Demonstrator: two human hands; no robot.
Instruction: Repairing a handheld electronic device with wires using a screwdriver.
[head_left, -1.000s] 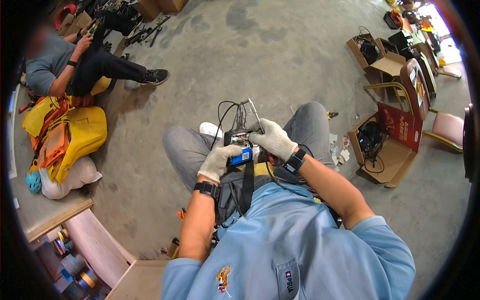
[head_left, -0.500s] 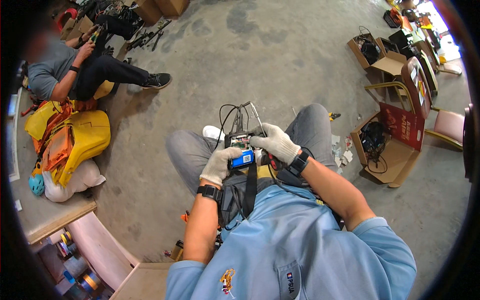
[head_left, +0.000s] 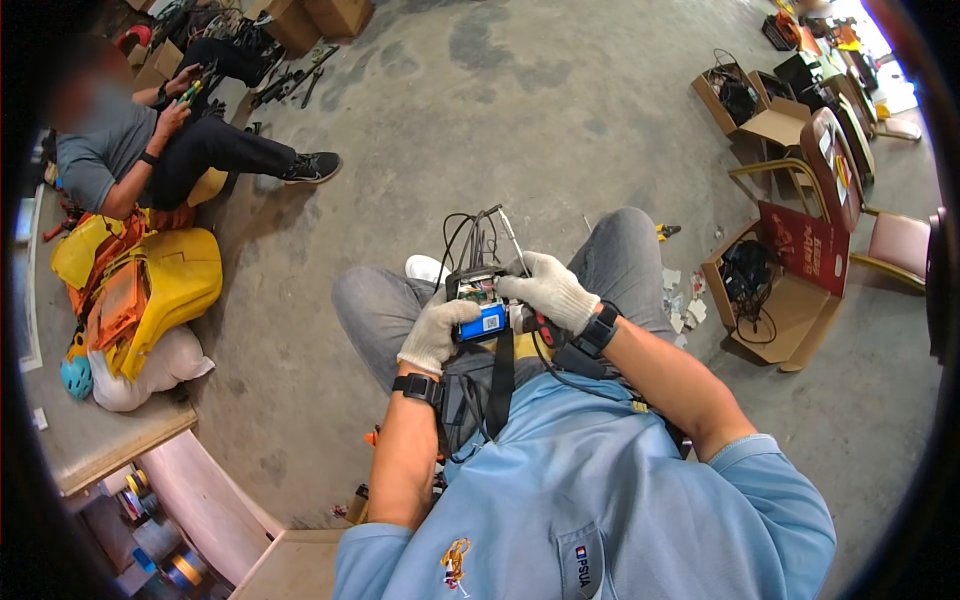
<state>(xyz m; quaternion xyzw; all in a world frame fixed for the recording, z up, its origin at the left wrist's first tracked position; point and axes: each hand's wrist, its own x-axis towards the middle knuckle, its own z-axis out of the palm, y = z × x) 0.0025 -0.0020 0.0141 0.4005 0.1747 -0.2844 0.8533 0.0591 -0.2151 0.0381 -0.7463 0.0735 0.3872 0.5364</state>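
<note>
An opened electronic device [head_left: 480, 289] with a bare circuit board, small coloured wires and a blue battery pack [head_left: 482, 323] sits over my lap. My gloved left hand [head_left: 434, 333] grips its left side, thumb across the battery's upper edge. My gloved right hand [head_left: 552, 292] is closed around a screwdriver [head_left: 546, 329]; its red and black handle shows below the palm and its thin silver shaft points up and away. The right thumb and fingertips touch the device's right edge. Black cables [head_left: 460, 228] loop beyond the device.
A seated person [head_left: 130, 150] works at the left beside yellow and orange plastic parts [head_left: 170, 290]. Right of me stand an open cardboard box [head_left: 790, 335] of black cables and chairs [head_left: 830, 170]. Paper scraps [head_left: 685, 305] and yellow-handled pliers [head_left: 668, 231] lie by my right knee.
My hands and the device have barely shifted. At the left, the other person's hands have moved slightly, with the green and yellow item in them showing more.
</note>
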